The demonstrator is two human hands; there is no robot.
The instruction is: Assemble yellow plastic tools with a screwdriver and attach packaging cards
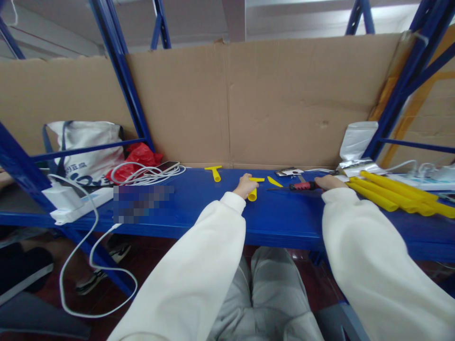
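Note:
My left hand [243, 185] is closed around a yellow plastic T-shaped piece [252, 194] just above the blue shelf top. The round tube end of the piece points toward me. To its right, my right hand [331, 182] grips a screwdriver [302, 186] with a red and black handle. Its thin shaft points left, toward the left hand. Another yellow T-shaped piece [215, 173] rests to the left, near the cardboard. Between the hands and farther back lies a small flat yellow piece [273, 182].
Several long yellow tubes [394, 196] lie on the right, beside a silver foil bag [359, 142]. Small parts on a packet [288, 173] are near the cardboard wall [284, 104]. Coiled white cable [142, 174], a power strip [83, 206] and a cloth bag [87, 144] occupy the left.

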